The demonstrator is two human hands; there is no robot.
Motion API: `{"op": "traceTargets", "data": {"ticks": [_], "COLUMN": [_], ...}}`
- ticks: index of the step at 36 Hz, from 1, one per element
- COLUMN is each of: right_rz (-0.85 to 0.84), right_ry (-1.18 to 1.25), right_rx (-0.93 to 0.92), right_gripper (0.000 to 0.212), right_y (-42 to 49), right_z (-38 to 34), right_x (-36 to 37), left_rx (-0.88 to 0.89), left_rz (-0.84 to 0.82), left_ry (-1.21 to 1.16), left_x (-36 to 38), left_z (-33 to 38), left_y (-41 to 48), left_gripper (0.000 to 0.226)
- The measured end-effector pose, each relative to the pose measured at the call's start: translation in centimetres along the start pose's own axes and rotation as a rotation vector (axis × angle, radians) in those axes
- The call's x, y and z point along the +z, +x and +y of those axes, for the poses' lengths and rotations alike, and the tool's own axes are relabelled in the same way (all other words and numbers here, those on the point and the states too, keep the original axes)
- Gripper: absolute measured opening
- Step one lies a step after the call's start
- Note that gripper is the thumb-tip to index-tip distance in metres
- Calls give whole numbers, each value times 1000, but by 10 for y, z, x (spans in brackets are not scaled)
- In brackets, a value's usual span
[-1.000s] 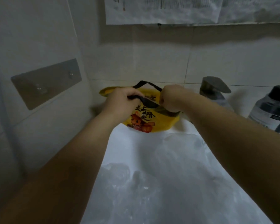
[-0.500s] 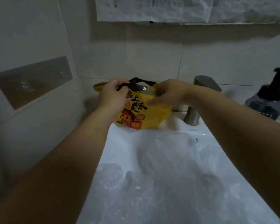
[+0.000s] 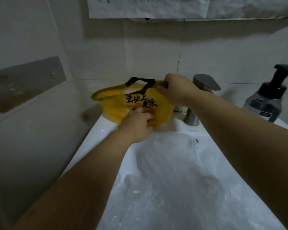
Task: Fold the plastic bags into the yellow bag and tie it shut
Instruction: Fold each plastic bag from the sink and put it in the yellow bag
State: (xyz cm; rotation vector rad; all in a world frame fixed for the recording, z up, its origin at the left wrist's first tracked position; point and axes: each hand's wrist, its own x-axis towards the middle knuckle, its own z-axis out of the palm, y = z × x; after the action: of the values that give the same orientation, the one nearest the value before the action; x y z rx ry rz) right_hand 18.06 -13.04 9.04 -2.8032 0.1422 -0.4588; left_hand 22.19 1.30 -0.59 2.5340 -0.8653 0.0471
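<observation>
A yellow bag (image 3: 116,105) with black printed characters and a black drawstring (image 3: 140,82) sits at the back left corner of the white sink (image 3: 96,130). Something pale shows inside its open mouth. My right hand (image 3: 175,88) pinches the bag's top right edge by the drawstring and holds it up. My left hand (image 3: 138,123) rests low on the front of the bag, fingers bent against its lower print. Crumpled clear plastic bags (image 3: 170,163) fill the sink basin below my arms.
A grey metal faucet (image 3: 201,97) stands right behind my right hand. A dark pump soap bottle (image 3: 269,98) sits at the right edge. A metal wall plate (image 3: 27,82) is on the left tiled wall. Papers (image 3: 156,7) hang above.
My left hand let go of the drawstring at the top and dropped to the bag's lower front. My right hand stayed on the top right edge and lifted it slightly.
</observation>
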Motion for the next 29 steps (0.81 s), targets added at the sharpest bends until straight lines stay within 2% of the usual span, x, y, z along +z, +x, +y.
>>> {"op": "traceTargets", "data": {"ticks": [3, 7, 9, 11, 14, 19, 23, 27, 29], "right_rz": [25, -14, 9, 60, 136, 202, 155, 112, -33], "right_ry": [1, -30, -60, -93, -19, 175, 208, 380, 435], "right_rx": [32, 45, 29, 0, -56, -60, -10, 70, 143], "right_gripper": [32, 55, 59, 58, 54, 29, 22, 20, 41], "right_y": [-2, -9, -16, -26, -46, -94, -137, -175, -187], "right_z": [3, 1, -2, -4, -7, -2, 10, 22, 28], "right_x": [0, 0, -2, -7, -16, -30, -31, -27, -22], "left_rx": [-7, 12, 19, 16, 15, -12, -75, -126, -127], "left_rz": [25, 97, 115, 119, 134, 157, 18, -117, -82], "left_ry": [-33, -54, -87, -113, -163, -255, -468, -549, -576], "left_x": [1, -6, -11, -16, -21, -25, -13, 12, 21], "left_z": [-1, 2, 5, 10, 18, 44, 78, 103, 106], "left_y": [-2, -10, -16, -22, -32, -56, -81, -105, -113], "left_gripper": [42, 35, 30, 29, 29, 26, 36, 52, 50]}}
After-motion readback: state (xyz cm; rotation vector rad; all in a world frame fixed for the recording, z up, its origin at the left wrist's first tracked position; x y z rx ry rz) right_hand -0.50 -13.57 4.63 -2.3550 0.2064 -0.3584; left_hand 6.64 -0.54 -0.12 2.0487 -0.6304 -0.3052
